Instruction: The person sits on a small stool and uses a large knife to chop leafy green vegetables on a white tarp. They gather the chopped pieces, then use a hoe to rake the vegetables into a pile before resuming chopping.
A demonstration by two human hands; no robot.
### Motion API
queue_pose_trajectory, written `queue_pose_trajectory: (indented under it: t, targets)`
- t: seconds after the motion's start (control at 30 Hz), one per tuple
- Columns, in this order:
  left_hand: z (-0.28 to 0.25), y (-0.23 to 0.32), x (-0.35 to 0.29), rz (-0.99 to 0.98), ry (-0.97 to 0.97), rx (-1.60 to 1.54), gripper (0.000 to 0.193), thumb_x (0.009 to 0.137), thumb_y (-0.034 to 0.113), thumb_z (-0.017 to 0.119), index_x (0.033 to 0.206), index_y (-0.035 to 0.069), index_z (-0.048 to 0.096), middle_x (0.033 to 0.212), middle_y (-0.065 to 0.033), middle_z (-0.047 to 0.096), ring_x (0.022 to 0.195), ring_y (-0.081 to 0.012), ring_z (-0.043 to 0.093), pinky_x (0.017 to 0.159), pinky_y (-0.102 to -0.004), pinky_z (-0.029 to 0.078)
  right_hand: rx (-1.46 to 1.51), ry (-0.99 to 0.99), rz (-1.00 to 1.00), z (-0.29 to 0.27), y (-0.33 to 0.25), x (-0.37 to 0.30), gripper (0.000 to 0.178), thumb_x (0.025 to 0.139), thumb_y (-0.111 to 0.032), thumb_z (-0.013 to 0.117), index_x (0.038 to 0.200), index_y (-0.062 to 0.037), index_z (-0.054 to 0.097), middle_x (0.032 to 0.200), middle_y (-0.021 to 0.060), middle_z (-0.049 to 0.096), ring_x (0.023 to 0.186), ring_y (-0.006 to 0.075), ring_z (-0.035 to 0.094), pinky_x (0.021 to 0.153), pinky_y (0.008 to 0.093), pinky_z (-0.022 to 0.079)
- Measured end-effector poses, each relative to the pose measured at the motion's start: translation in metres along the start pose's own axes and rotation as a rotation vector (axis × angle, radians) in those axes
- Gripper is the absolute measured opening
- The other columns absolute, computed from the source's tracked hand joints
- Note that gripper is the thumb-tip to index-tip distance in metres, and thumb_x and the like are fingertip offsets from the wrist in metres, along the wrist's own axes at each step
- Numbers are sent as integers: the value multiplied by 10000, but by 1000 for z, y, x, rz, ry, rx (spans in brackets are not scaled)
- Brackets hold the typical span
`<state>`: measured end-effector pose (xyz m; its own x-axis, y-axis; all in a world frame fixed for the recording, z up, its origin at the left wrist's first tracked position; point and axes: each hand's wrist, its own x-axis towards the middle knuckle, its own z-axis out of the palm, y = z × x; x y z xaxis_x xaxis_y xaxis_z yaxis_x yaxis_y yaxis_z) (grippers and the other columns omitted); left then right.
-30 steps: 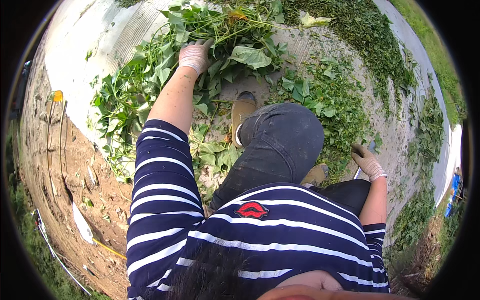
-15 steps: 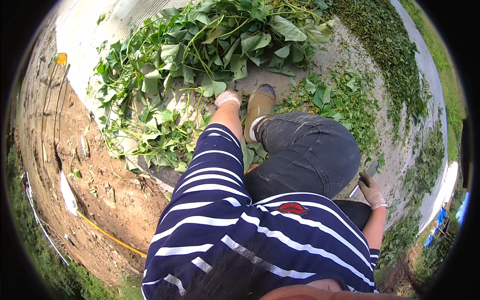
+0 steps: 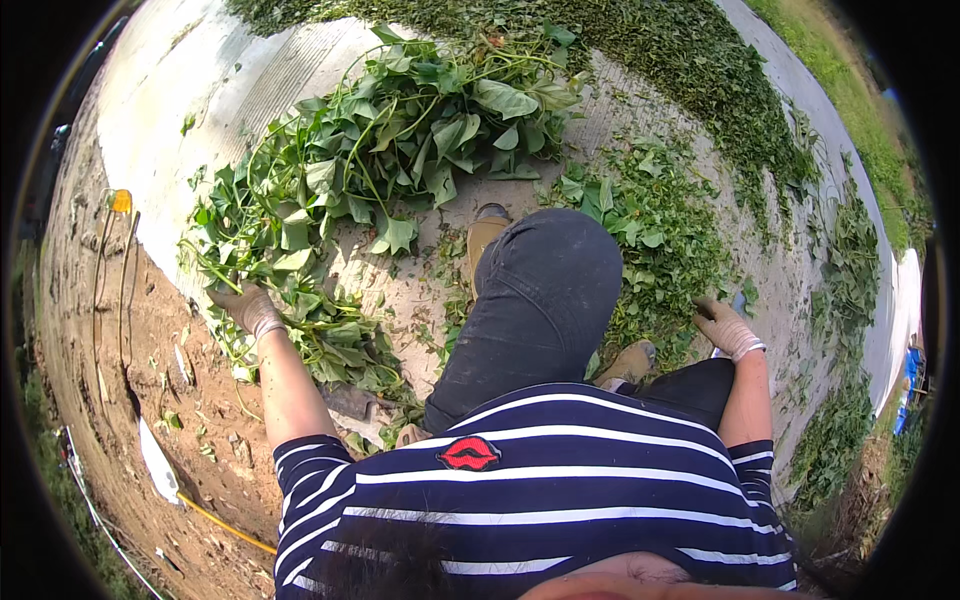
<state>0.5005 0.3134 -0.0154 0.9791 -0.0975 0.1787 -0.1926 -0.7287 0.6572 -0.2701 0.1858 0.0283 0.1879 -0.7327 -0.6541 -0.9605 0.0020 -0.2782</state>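
My left hand [image 3: 248, 308], in a dirty pale glove, is at the left end of a heap of leafy green vines [image 3: 350, 150]. Its fingers close round a green vine stem [image 3: 222, 278] there, partly hidden by leaves. Off to the right, my gloved right hand [image 3: 730, 327] grips a knife; the short grey blade [image 3: 738, 301] sticks out past the fingers and a bit of the handle shows below. Chopped green leaves [image 3: 660, 240] lie just beyond that hand. My bent knee [image 3: 550, 270] and brown shoes are between the two hands.
A wide band of darker chopped greenery [image 3: 690, 70] curves across the concrete [image 3: 250, 90] at the far right. Bare brown soil [image 3: 215, 400] borders the left side. On it lie a white blade [image 3: 160, 465] with a yellow handle and two long thin rods [image 3: 125, 260].
My left hand has swung left from beside the shoe to the vines' left end. My right hand has moved slightly forward with the knife. My body and view have turned.
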Motion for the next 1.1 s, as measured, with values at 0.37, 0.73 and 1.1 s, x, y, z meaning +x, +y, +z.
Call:
queue_pose_trajectory:
  t: [0.37, 0.73, 1.1]
  targets:
    - [103, 304, -9, 1252, -161, -198, 571, 854, -75, 479, 1367, 175, 513, 1065, -134, 714, 903, -358, 686, 774, -474, 539, 51, 47, -1, -28, -37, 8, 507, 913, -295, 598, 1366, -73, 554, 1276, 251, 610, 1196, 391, 579, 1040, 422, 446]
    - [316, 350, -135, 1288, -694, 726, 1412, 526, 691, 855, 1587, 171, 83, 1624, -203, 168, 1509, -389, 129, 1218, -551, 128, 265, 37, 69, -39, -43, 8, 484, 921, -277, 608, 1350, -58, 562, 1263, 233, 627, 1192, 378, 590, 1029, 402, 461]
    - [314, 281, -166, 937, -1008, 1032, 851, 687, 400, 870, 1394, 84, 517, 1359, -99, 602, 1205, -272, 622, 981, -410, 518, 344, 55, 52, -51, -57, 4, 504, 914, -281, 634, 1359, -57, 556, 1225, 208, 651, 1147, 339, 628, 991, 396, 493]
